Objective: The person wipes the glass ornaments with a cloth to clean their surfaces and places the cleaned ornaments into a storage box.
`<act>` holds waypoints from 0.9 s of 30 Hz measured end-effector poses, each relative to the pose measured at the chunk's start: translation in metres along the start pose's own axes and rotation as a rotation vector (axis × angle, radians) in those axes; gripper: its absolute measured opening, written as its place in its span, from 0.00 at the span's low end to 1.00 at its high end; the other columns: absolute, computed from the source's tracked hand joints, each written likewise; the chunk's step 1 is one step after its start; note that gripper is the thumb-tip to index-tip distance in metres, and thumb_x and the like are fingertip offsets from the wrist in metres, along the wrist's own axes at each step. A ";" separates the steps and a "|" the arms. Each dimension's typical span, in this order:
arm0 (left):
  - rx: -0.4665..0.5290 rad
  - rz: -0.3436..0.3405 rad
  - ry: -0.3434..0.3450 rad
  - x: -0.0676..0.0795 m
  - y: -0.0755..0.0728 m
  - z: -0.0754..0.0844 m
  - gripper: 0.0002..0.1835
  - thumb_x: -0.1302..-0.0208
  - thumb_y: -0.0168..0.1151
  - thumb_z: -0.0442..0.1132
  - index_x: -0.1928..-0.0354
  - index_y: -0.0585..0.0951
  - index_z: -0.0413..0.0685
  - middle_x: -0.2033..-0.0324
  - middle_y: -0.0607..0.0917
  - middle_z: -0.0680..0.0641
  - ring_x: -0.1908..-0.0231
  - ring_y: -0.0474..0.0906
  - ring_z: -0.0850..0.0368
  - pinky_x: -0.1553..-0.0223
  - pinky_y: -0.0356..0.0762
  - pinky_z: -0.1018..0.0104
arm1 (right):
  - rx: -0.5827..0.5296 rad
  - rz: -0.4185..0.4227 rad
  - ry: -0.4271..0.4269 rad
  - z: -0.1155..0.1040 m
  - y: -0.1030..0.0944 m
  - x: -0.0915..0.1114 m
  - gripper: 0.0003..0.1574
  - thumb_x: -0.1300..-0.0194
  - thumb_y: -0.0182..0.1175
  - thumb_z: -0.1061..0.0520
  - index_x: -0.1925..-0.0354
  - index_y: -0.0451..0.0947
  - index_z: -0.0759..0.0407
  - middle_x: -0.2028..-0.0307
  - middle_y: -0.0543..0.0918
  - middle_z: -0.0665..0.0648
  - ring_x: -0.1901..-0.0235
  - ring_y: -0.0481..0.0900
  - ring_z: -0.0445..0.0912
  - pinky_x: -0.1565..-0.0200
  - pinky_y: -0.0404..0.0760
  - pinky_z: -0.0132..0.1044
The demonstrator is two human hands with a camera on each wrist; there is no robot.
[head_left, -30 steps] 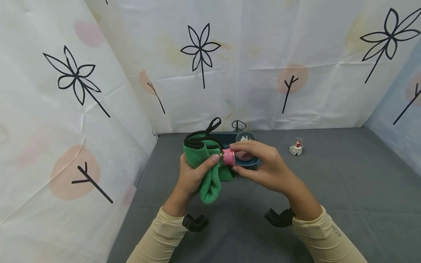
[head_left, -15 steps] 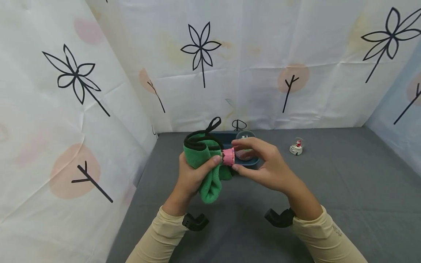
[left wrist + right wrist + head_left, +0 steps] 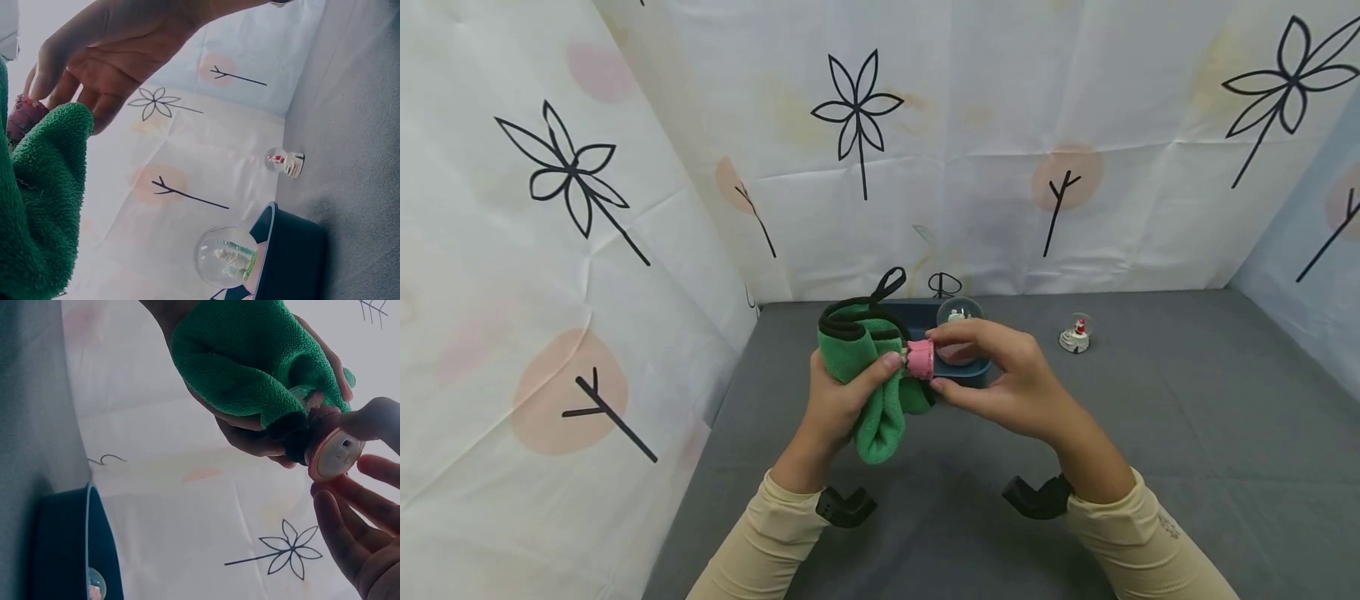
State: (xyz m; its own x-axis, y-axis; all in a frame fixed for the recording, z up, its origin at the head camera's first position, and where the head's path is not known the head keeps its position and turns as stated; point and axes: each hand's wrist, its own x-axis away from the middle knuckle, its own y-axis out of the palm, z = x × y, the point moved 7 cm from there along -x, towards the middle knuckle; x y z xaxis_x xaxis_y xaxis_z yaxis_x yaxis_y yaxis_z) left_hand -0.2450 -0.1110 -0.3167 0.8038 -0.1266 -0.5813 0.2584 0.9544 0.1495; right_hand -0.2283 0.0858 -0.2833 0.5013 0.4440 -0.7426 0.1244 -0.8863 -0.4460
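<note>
In the head view my left hand (image 3: 838,400) grips a bunched green cloth (image 3: 850,358) with black edging and a loop. The cloth wraps a small snow globe with a pink base (image 3: 919,360), which sticks out to the right. My right hand (image 3: 1018,375) holds that base between thumb and fingers. The right wrist view shows the base's pale round underside (image 3: 337,456) facing out, with fingertips at its rim. A bit of clear dome (image 3: 303,395) shows among the folds; the rest of it is hidden by cloth.
Behind the hands stands a dark blue bin (image 3: 294,256), holding a larger snow globe (image 3: 228,253) with a pink base. Farther right on the grey table (image 3: 1187,400) is a small snow globe (image 3: 1075,336) with a white base and red figure. Patterned cloth walls (image 3: 985,233) enclose the table.
The right fingers lifted slightly off the pink base half a second ago and are back on it now. The base looks slightly turned. The left hand and cloth stay in place.
</note>
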 end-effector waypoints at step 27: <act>-0.040 0.015 -0.029 0.001 -0.001 -0.001 0.19 0.35 0.74 0.34 0.48 0.81 0.28 0.60 0.90 0.50 0.60 0.89 0.58 0.56 0.92 0.60 | -0.012 -0.032 -0.058 -0.005 0.000 0.000 0.32 0.49 0.77 0.73 0.44 0.84 0.63 0.47 0.86 0.62 0.46 0.85 0.46 0.45 0.89 0.33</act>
State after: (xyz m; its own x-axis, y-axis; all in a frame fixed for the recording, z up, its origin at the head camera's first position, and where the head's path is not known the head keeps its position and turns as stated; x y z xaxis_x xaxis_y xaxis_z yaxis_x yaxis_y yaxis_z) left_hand -0.2452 -0.1118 -0.3186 0.8225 -0.1197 -0.5560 0.2256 0.9661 0.1258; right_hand -0.2240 0.0846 -0.2807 0.4469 0.4786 -0.7558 0.1499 -0.8729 -0.4642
